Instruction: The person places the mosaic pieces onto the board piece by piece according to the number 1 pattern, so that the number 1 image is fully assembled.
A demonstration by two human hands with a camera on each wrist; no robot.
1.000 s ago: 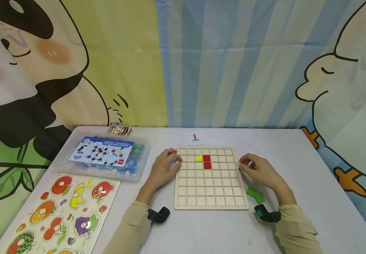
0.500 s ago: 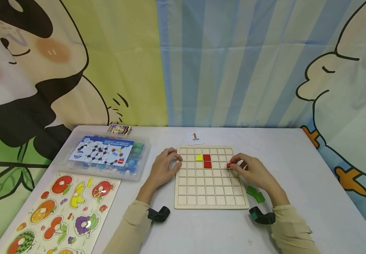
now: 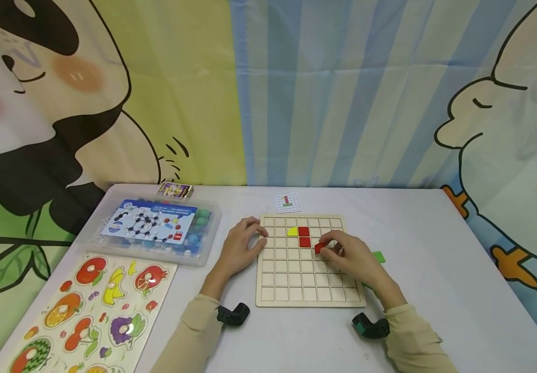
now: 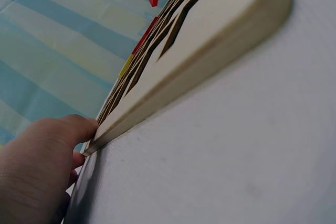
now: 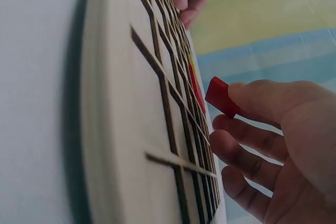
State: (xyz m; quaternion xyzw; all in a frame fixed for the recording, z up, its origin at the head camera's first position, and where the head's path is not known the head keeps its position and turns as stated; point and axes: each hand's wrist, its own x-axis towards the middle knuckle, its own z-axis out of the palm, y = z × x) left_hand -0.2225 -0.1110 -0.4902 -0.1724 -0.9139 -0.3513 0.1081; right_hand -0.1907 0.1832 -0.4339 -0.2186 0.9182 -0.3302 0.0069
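A wooden grid board [image 3: 281, 280] lies flat on the table. My left hand [image 3: 242, 242] holds its left edge; in the left wrist view the thumb [image 4: 79, 128] lies at the rim, with fingertips beside the edge. Between thumb and fingers, my right hand [image 3: 349, 256] pinches a red square tile [image 5: 220, 97], tilted just above the board, right of the placed tiles. A yellow tile [image 3: 292, 231] sits in the grid beside a red tile [image 3: 303, 231], and a second red tile [image 3: 304, 242] sits directly below that one. Green tiles [image 3: 378, 257] lie right of the board, partly hidden by my right hand.
A small pattern card [image 3: 287, 202] lies behind the board. To the left are a lidded plastic box [image 3: 205, 248] of coloured balls, a small purple-and-yellow box [image 3: 175, 190] and a fruit puzzle board [image 3: 100, 305]. A printed curtain [image 3: 324, 103] hangs behind the table.
My right hand has moved left from beside the board to over it, carrying the red tile, which has come into sight. The left hand has stayed at the board's edge.
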